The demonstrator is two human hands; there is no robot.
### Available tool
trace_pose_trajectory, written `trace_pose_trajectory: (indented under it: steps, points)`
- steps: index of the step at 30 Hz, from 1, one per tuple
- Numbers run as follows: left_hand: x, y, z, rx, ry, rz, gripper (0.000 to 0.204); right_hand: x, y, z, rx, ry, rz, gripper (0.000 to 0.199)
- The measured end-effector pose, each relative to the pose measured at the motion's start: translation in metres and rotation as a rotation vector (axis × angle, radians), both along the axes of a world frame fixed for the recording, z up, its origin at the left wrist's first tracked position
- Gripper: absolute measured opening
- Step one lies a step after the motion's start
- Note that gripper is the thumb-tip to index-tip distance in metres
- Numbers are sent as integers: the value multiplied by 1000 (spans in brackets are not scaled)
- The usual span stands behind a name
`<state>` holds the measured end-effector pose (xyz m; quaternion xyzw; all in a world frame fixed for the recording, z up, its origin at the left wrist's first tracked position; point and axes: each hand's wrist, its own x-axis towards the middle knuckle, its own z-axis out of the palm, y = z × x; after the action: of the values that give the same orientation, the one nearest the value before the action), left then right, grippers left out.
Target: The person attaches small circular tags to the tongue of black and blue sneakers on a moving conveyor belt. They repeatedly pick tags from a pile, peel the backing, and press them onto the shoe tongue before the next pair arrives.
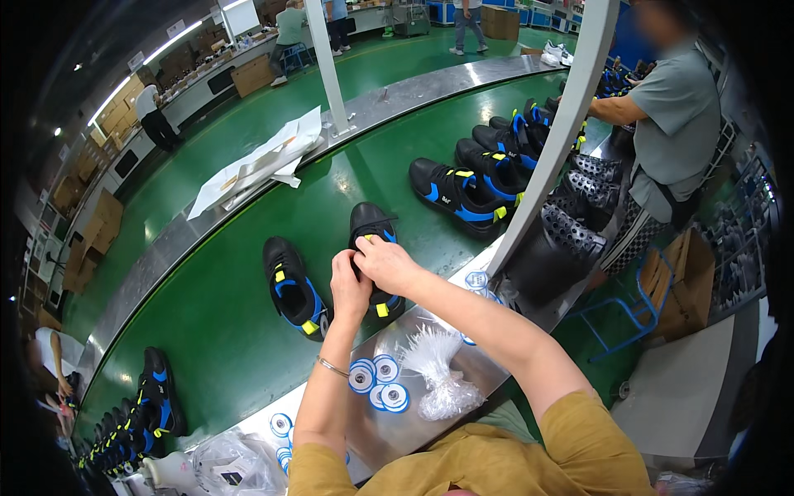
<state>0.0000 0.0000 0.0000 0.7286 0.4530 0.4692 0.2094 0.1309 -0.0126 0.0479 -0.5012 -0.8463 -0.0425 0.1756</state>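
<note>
A black sneaker (368, 217) with blue and yellow parts sits on the green belt in front of me, toe pointing away. My left hand (349, 285) is at its left side, fingers pinched by the shoe's opening. Over the tongue and laces, my right hand (385, 264) is closed with its fingertips against the left ones. Whatever the fingers pinch is hidden. Beside my left hand stands the matching sneaker (285, 281). Below my arms, on the metal ledge (413, 337), lie several round blue-rimmed tags (385, 367) and a bundle of thin white plastic fasteners (438, 368).
More sneakers (447, 194) line the belt (223, 331) on the right, and another row (153, 397) stands at the lower left. A white post (554, 149) rises close on my right. Beyond it a co-worker (678, 107) reaches toward shoes. White paper (260, 161) lies on the far edge.
</note>
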Motion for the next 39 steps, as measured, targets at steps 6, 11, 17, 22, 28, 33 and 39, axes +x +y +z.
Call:
trace_pose_trajectory:
  steps: [6,11,17,22,28,33,39]
  points:
    - [14,2,32,137,339,23,28,12,-22,1,9,427,-38,26]
    - [17,1,30,202,475,60,17,23,-32,-7,259,782,-202,21]
    - [-12,-13,16,330,296,64,17,57,-27,-11,-286,1242,-562,49]
    - [-34,-31,14,291,183,124,24,34,-32,27,-615,1511,-291,46]
    - [-46,-42,15,345,123,135,22,8,-21,32,-677,1545,-1,14]
    - [-59,-46,12,349,61,118,23,14,-20,29,-708,1548,-27,8]
    - [-62,-50,10,320,-5,132,25,10,-39,5,-746,1529,-109,13]
